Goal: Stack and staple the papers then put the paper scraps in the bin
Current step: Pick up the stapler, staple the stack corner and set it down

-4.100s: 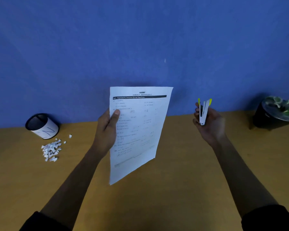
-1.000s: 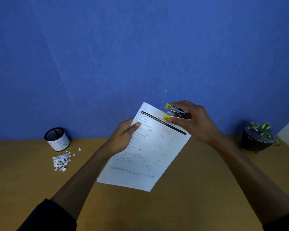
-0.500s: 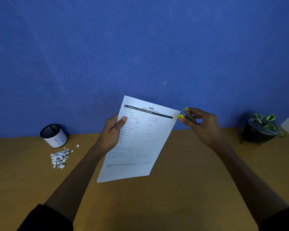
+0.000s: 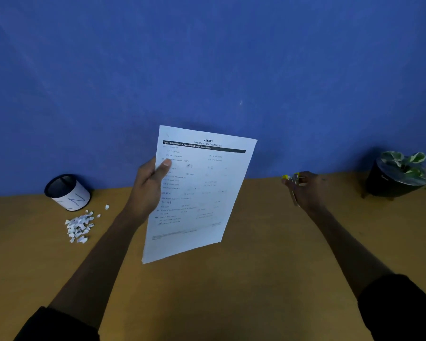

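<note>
My left hand (image 4: 148, 190) grips the printed white papers (image 4: 202, 193) by their left edge and holds them upright above the wooden table (image 4: 231, 291). My right hand (image 4: 308, 190) is off to the right, apart from the papers, closed around a small stapler (image 4: 293, 183) with yellow tips. A pile of white paper scraps (image 4: 79, 226) lies on the table at the left. Just behind the pile stands the bin (image 4: 68, 191), a black mesh cup with a white label.
A dark pot with a green-and-white plant (image 4: 399, 175) stands at the far right against the blue wall (image 4: 207, 70). A pale surface edge shows at the right border.
One second ago the stapler was clamped on the papers' top corner. My right hand has since pulled it away to the right and lower. My left hand has turned the papers more upright.
</note>
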Tool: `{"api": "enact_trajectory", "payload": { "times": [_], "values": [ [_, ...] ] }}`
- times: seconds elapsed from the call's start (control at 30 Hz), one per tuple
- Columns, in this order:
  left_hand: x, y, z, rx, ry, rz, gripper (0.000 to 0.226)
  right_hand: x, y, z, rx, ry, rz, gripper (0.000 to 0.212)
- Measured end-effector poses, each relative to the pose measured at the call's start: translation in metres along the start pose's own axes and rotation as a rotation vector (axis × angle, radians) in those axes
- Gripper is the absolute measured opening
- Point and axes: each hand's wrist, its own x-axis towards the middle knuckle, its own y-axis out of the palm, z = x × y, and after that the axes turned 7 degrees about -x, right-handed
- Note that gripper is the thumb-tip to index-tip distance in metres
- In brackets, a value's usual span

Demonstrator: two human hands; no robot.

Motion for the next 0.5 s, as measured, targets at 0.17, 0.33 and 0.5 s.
{"api": "enact_trajectory", "payload": {
  "times": [0.17, 0.33, 0.5],
  "values": [
    [0.007, 0.001, 0.002, 0.017, 0.01, -0.029, 0.021, 0.015, 0.018, -0.024, -0.136, 0.115, 0.097, 0.041],
    [0.013, 0.003, 0.007, 0.038, 0.006, -0.024, 0.022, 0.028, 0.036, -0.038, -0.211, 0.223, 0.164, 0.039],
    [0.021, 0.004, 0.017, 0.051, -0.013, -0.036, 0.022, 0.038, 0.054, -0.042, -0.273, 0.295, 0.188, 0.038]
  ]
}}
